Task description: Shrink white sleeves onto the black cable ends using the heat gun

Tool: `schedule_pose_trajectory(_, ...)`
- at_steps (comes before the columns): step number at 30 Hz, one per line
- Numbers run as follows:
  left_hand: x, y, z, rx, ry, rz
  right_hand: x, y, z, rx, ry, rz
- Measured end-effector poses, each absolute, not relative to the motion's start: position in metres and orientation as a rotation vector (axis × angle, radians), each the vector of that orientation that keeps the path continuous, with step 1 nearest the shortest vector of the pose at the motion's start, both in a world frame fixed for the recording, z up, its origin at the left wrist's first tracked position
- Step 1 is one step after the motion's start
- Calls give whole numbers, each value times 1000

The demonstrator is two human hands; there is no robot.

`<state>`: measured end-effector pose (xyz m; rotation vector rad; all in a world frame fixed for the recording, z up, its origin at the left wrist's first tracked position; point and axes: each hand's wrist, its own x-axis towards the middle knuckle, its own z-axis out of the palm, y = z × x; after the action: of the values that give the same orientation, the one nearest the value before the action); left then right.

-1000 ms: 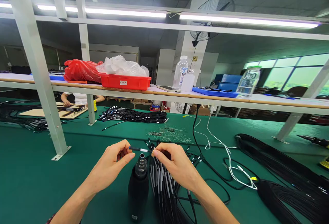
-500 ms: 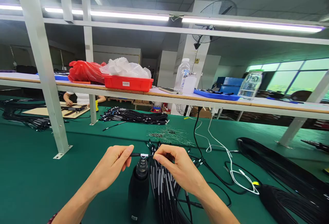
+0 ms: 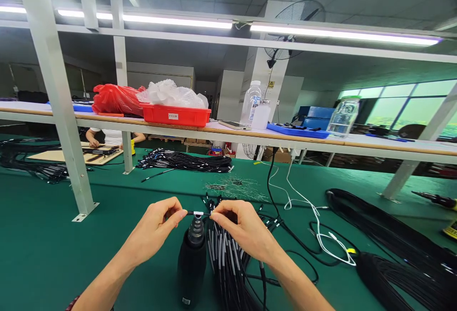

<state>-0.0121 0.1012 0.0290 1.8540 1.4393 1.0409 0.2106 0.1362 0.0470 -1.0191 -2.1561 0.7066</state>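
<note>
A thin black cable with a white sleeve (image 3: 198, 214) is stretched level between my two hands. My left hand (image 3: 157, 227) pinches its left end between thumb and finger. On the other side, my right hand (image 3: 243, 227) pinches it just right of the white sleeve. Directly under the sleeve stands a black heat gun (image 3: 192, 258), upright, with its stepped metal nozzle pointing up close to the cable; whether they touch I cannot tell. Beside the heat gun lies a bundle of black cables (image 3: 228, 263) with grey sections, partly hidden by my right hand and forearm.
Wire offcuts (image 3: 237, 188) and another cable bundle (image 3: 185, 160) lie farther back on the green table (image 3: 117, 215). White cords (image 3: 317, 225) and coiled black cables (image 3: 385, 227) are at right. A shelf (image 3: 221, 135) with a red bin (image 3: 174, 115) crosses above. Another person's hand (image 3: 93, 142) works at far left.
My left thumb and fingers have shifted their pinch slightly on the cable. The white sleeve stays over the nozzle, and the whole view has moved a little.
</note>
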Motion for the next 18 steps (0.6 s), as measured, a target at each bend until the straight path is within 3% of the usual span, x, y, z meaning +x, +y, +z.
schedule_pose_trajectory(18, -12, 103, 29, 1791, 1419, 1140, 209, 136, 45, -1021, -2103, 672)
